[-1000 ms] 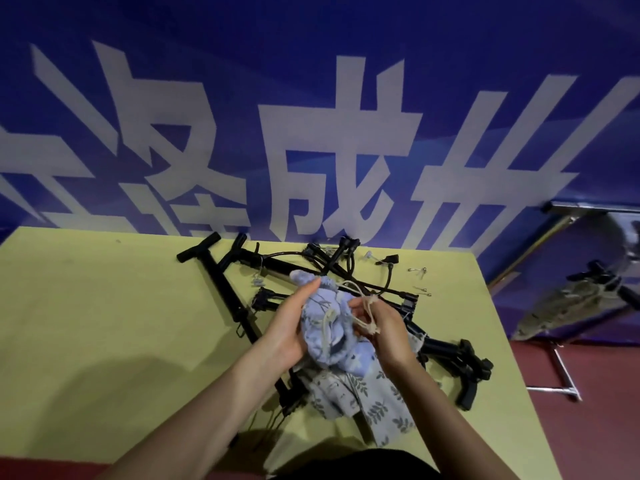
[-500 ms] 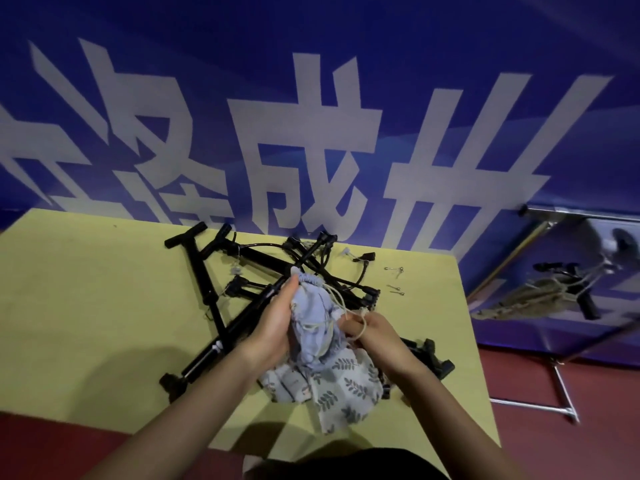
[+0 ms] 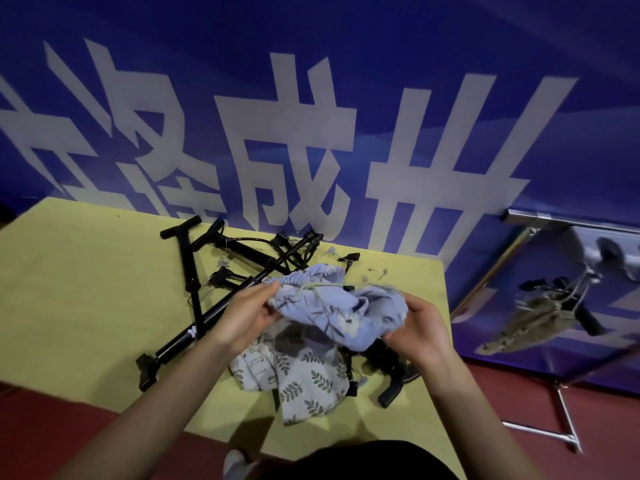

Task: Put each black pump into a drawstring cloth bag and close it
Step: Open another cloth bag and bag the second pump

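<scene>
Blue banner (image 3: 346, 46) reads 成 (others cropped).

Dim, bluish indoor light. Soft shadows fall toward the lower frame on the counter (image 3: 86, 289) — under both forearms. Motion blur smears the right side; wide-angle bending curves the edges. No glare.

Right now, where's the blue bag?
In the head view the blue bag is held up between both hands, left hand and right hand, above the leaf-print bag and just in front of the pile of black pumps.
</scene>
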